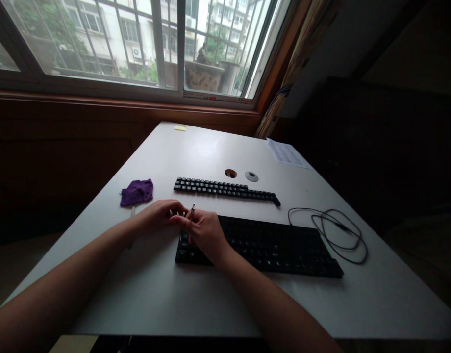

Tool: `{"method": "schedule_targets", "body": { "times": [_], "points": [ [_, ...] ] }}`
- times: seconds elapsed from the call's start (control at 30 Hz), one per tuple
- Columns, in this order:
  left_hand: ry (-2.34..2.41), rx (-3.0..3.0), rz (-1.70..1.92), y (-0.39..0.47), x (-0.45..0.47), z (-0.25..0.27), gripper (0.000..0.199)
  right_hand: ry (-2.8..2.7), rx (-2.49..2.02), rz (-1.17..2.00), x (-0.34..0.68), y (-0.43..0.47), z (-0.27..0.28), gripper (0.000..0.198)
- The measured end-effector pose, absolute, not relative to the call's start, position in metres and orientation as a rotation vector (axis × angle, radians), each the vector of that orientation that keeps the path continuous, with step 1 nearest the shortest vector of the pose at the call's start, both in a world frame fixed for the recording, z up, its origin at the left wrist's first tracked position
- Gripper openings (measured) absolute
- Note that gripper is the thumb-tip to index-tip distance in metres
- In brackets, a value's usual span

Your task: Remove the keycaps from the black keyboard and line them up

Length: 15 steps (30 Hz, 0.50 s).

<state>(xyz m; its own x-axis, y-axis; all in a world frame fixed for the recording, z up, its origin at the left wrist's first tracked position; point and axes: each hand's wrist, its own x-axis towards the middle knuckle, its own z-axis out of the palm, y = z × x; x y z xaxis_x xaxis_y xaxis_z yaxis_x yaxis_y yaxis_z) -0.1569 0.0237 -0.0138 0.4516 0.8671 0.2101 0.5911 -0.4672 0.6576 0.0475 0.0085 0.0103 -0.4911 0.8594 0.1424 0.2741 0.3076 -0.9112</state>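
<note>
A black keyboard (pixel 269 245) lies across the table in front of me, some of its details lost in shadow. My right hand (pixel 207 233) is closed over its upper left part, around a slim tool with a silver end (pixel 192 210) sticking up past the thumb. The tool's lower end is hidden, so its kind is unclear. At the keyboard's upper left corner, my left hand (pixel 162 213) bends its fingers against the edge; their tips are partly covered by the right hand. Behind both hands, loose black keycaps (pixel 218 188) stand in tight rows on the table.
A purple cloth (pixel 137 192) lies on the left, with a pale thin stick (pixel 133 212) by my left wrist. The keyboard's cable (pixel 343 228) loops at right. Farther back are a cable hole (pixel 231 173), its grey cover (pixel 251 176), printed paper (pixel 288 154) and a yellow note (pixel 180 128).
</note>
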Motion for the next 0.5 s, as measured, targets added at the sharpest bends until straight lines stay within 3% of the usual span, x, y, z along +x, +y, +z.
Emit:
{"method": "schedule_targets", "body": {
  "times": [0.2, 0.4, 0.5],
  "points": [
    [1.18, 2.234, 0.743, 0.023, -0.16, -0.017, 0.024, -2.149, -0.977, 0.801, 0.047, 0.007, 0.011, 0.052],
    [1.186, 2.239, 0.784, 0.025, -0.159, -0.025, 0.02, -2.32, -0.844, 0.439, 0.045, 0.002, 0.006, 0.049],
    [1.194, 2.242, 0.782, 0.025, -0.158, -0.023, 0.019, -2.32, -0.851, 0.435, 0.046, 0.004, 0.006, 0.047]
  ]
}}
